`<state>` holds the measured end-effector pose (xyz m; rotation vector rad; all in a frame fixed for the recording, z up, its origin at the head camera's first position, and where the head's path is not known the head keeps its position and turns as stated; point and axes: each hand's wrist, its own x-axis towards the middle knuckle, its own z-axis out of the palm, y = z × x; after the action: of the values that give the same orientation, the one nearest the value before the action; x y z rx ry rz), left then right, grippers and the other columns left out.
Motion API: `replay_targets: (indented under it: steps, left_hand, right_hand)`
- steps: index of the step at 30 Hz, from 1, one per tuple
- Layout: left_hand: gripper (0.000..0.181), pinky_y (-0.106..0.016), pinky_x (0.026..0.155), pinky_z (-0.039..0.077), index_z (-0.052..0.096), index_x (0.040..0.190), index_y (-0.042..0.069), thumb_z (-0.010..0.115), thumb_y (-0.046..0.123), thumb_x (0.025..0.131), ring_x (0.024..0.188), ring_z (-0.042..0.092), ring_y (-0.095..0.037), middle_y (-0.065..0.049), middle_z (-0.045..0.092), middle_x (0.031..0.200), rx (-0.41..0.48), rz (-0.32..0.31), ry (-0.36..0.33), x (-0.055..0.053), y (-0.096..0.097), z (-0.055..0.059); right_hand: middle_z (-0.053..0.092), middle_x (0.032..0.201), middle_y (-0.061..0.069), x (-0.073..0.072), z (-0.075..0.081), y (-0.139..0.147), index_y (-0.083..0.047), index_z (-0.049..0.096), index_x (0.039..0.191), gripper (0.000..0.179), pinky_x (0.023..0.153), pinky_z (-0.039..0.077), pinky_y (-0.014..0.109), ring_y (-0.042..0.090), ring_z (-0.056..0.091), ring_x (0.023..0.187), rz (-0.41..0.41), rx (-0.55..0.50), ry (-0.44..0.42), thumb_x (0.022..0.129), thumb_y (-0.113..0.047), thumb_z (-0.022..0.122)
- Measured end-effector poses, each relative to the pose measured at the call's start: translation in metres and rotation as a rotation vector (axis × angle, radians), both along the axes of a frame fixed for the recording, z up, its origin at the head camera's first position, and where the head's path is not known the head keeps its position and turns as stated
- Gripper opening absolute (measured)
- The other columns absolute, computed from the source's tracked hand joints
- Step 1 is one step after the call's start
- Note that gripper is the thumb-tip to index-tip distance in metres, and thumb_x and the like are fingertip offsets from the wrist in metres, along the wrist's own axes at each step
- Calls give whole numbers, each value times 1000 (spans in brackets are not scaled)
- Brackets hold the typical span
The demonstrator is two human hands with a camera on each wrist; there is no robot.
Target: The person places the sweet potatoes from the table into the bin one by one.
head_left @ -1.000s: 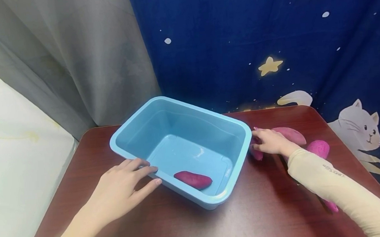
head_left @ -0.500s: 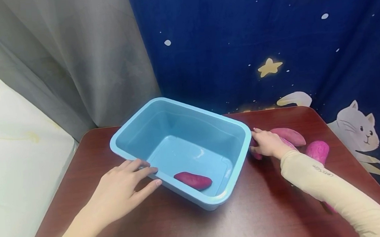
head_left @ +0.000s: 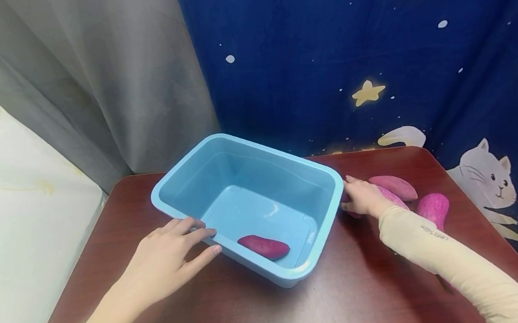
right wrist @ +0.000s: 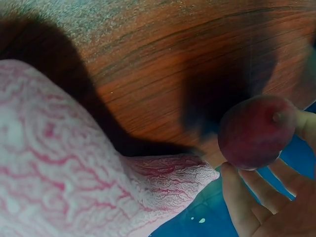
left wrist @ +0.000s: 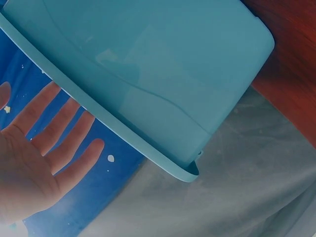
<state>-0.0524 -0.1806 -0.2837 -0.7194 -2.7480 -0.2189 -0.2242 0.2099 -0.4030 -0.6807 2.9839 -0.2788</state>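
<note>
My left hand (head_left: 166, 255) rests with straight, spread fingers on the near-left rim of a light blue plastic basin (head_left: 267, 150); the left wrist view shows the fingertips at the basin's rim (left wrist: 123, 133). A dark red-purple sweet potato (head_left: 264, 247) lies on the basin floor. Just right of the basin, my right hand (head_left: 362, 195) grips another sweet potato (right wrist: 256, 133) between thumb and fingers, as the right wrist view shows. That one is mostly hidden under the hand in the head view. Beside the hand lies a pink item with wrinkled, veined skin (right wrist: 54, 158).
A pink sweet potato (head_left: 393, 187) and a bright magenta vegetable-like piece (head_left: 434, 209) lie on the brown table (head_left: 343, 302) at the right. The right sleeve (head_left: 429, 239) partly covers things there. Grey and blue curtains (head_left: 288, 68) hang behind the table.
My right hand has shifted slightly left and closed in around the sweet potato beside the basin. The left hand and the basin have stayed nearly still.
</note>
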Motion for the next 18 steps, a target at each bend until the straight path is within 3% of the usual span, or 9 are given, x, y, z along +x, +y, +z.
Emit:
replay_targets:
  steps: [8,14,18]
  left_hand:
    - [31,-32,60,46,68,95,20,59,45,79,79,54,-14,4,57,91,-1,7,-7,2,1,2]
    - [32,-32,60,46,68,95,20,59,45,79,79,54,-14,4,57,90,1,8,-11,1,1,3]
    - [31,-32,60,46,68,95,20,59,45,79,78,54,-14,4,57,90,0,8,-11,0,0,4]
  right_hand:
    - [44,121,28,1,-3,-1,-7,54,118,51,88,29,57,45,36,114,-1,-5,-3,72,-20,73]
    - [54,105,20,0,-5,-2,-8,59,106,42,86,34,55,42,46,105,19,-16,26,69,-17,75]
    - [56,100,18,0,-6,-3,-8,59,103,39,88,32,53,41,44,107,20,-15,22,68,-15,76]
